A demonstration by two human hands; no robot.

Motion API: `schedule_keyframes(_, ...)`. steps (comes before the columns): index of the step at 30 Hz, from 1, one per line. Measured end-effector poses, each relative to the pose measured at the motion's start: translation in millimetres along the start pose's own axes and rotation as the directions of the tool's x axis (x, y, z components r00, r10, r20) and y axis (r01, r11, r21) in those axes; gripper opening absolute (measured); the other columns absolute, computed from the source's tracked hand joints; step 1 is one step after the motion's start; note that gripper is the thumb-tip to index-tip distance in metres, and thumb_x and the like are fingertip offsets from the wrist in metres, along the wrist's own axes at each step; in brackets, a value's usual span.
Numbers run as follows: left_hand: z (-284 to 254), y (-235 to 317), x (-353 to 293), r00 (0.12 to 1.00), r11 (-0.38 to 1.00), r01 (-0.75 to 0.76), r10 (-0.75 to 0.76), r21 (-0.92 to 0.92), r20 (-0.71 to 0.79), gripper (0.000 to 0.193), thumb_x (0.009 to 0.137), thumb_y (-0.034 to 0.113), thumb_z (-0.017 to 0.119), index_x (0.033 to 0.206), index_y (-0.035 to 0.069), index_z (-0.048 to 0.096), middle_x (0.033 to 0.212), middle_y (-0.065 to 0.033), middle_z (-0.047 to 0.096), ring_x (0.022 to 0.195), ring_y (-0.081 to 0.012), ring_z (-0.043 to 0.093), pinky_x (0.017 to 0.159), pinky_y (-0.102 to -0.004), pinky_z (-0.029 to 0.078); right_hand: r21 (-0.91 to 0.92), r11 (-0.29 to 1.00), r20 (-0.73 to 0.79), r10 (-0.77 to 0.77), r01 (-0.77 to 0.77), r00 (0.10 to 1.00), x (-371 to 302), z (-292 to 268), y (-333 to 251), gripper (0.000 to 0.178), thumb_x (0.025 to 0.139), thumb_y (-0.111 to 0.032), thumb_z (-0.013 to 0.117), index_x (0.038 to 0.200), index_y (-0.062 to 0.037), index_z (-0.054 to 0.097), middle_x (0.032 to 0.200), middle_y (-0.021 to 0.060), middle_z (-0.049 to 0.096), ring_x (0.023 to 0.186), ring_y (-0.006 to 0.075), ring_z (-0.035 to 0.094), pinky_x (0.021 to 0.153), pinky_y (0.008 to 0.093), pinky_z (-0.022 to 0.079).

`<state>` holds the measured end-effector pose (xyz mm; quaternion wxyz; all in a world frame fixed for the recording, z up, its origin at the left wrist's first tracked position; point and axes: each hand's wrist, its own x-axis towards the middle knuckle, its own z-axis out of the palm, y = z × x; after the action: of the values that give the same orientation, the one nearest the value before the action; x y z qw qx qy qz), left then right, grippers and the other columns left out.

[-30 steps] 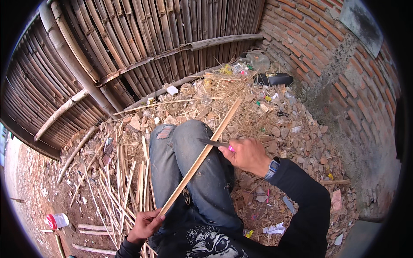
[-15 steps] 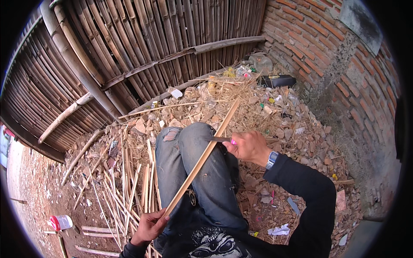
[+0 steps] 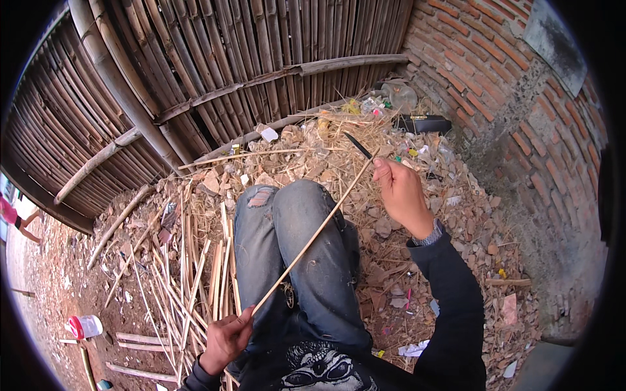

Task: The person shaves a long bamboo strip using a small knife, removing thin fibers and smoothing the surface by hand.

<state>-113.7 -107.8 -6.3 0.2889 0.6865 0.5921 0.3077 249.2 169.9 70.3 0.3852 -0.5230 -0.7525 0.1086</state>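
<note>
- Left hand pinches the near end of a thin pale strip, thumb and fingers pressed together on it, low beside my thigh.
- My right hand is curled round a knife; only its dark blade shows, pointing up and leftward, the handle hidden in my grip.
- The strip slants up from left to right across my jeans, a narrow side showing, its far end by my right thumb. I cannot tell if the blade touches it, or if it rests on my knee.
- By my judgement I'm at the paring step, one strip held ready along its length between both hands.
- Another stroke would, I think, call for a firm left pinch, the blade set shallow against the strip, and my thumb clear of the edge.
- Loose strips lie left of my legs on the rubble-strewn ground.
</note>
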Motion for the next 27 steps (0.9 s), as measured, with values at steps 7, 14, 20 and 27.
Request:
schedule_keyframes(7, 3, 4, -2, 0.965, 0.847, -0.206, 0.258, 0.49, -0.039, 0.05, 0.081, 0.004, 0.077, 0.131, 0.01, 0.071, 0.064, -0.0041, 0.048, 0.046, -0.0221, 0.052, 0.046, -0.0381, 0.043, -0.072, 0.992, -0.008, 0.1, -0.1, 0.995, -4, 8, 34, 0.032, 0.109, -0.027, 0.052, 0.098, -0.0007, 0.067, 0.066, 0.0242, 0.061, 0.063, 0.0449, 0.062, 0.056, 0.0504, 0.046)
schedule_keyframes(14, 8, -3, -5, 0.959, 0.81, -0.209, 0.279, 0.548, -0.046, 0.054, 0.08, 0.004, 0.076, 0.133, 0.012, 0.07, 0.069, -0.0026, 0.048, 0.047, -0.0203, 0.051, 0.045, -0.0374, 0.042, -0.072, 0.994, -0.059, 0.079, -0.083, 0.995, -10, 16, 27, 0.032, 0.109, -0.024, 0.052, 0.089, -0.0008, 0.063, 0.059, 0.0235, 0.057, 0.056, 0.046, 0.06, 0.052, 0.0518, 0.046)
schedule_keyframes(20, 15, 3, 0, 0.969, 0.817, -0.2, 0.248, 0.54, -0.015, 0.055, 0.082, 0.003, 0.074, 0.136, 0.01, 0.068, 0.07, -0.0038, 0.049, 0.047, -0.0215, 0.054, 0.045, -0.0391, 0.044, 0.023, 0.997, 0.117, -0.071, 0.069, 0.991, -74, 50, -8, 0.033, 0.108, -0.024, 0.053, 0.086, -0.0008, 0.061, 0.06, 0.0252, 0.058, 0.058, 0.0471, 0.062, 0.053, 0.0547, 0.045)
schedule_keyframes(27, 22, 12, 19, 0.971, 0.848, -0.205, 0.237, 0.488, -0.003, 0.056, 0.084, 0.005, 0.073, 0.139, 0.011, 0.066, 0.071, -0.0047, 0.05, 0.049, -0.0232, 0.056, 0.047, -0.0408, 0.046, 0.03, 0.999, 0.012, 0.023, -0.024, 1.0, -59, 35, 8, 0.031, 0.109, -0.025, 0.052, 0.091, -0.0013, 0.065, 0.059, 0.0236, 0.058, 0.056, 0.0456, 0.062, 0.05, 0.0525, 0.045)
